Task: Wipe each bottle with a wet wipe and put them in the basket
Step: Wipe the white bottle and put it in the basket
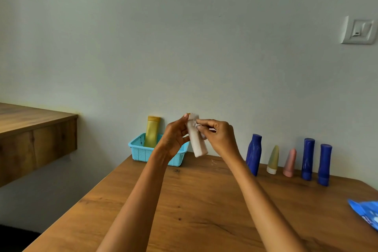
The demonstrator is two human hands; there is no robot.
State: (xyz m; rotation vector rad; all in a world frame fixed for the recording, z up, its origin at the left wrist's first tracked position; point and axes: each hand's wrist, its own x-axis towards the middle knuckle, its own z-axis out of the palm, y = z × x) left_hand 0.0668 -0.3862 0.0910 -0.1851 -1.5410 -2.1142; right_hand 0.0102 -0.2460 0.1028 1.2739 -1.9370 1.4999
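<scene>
My left hand [174, 138] holds a pale white bottle [197, 145] upright and a little tilted above the table. My right hand [219, 136] pinches a small wet wipe [198, 127] against the bottle's upper part. Behind my left hand stands a light blue basket [141, 150] with a yellow bottle [152, 134] upright in it. Along the wall to the right stand a blue bottle [254, 154], a pale yellow tube [273, 159], a pink tube [290, 162] and two more blue bottles [307, 158] [324, 164].
The wooden table [204, 200] runs from the wall toward me. A blue wet-wipe pack [366, 215] lies at its right edge. A wooden shelf [36, 129] juts out at the left. A wall switch [359, 30] sits at the upper right.
</scene>
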